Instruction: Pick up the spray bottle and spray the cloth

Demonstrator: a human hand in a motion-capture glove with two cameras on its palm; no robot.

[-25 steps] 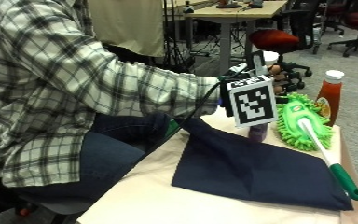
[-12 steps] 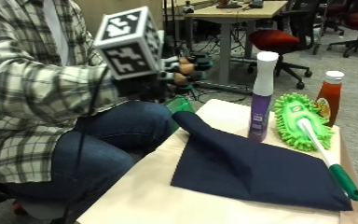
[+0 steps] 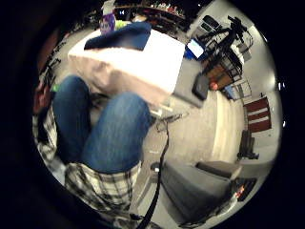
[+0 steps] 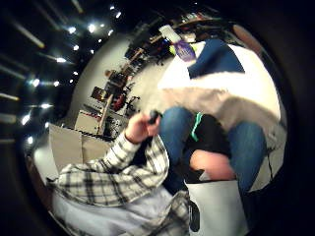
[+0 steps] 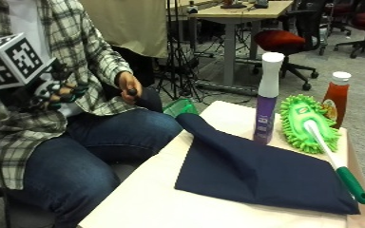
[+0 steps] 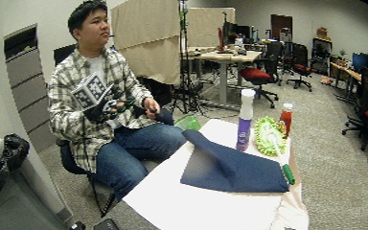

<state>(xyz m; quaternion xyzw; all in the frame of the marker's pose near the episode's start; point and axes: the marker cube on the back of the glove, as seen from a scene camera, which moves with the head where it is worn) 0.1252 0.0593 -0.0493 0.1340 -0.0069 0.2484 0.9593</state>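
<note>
Compared with half a second ago, the gloved right hand (image 5: 52, 92) has dropped from shoulder height and now sits low against the person's chest, well away from the tall white-and-purple spray bottle (image 5: 267, 105). A second ago it was out over the bench beside that bottle. Its fingers are loosely curled and hold nothing. The bare left hand (image 5: 128, 88) rests above the person's lap, pinching a small dark object I cannot identify.

The spray bottle stands upright on the pale bench (image 5: 170, 190), untouched, just behind the far edge of the dark navy cloth (image 5: 258, 173). That cloth lies spread flat in front of the bottle, with one corner humped up toward the person. Just beside the bottle, on the side away from the person, lies a lime-green fluffy duster mop (image 5: 309, 121) with a white-and-green handle running along the cloth's edge. Behind the mop, also away from the person, stands a red sauce bottle with a white cap (image 5: 335, 97); its label is too small to read. The mop head carries a small label, equally illegible.

In both palm views the bottle shows only as a small purple shape at the bench's far end, its top cut off in the little-finger view
</note>
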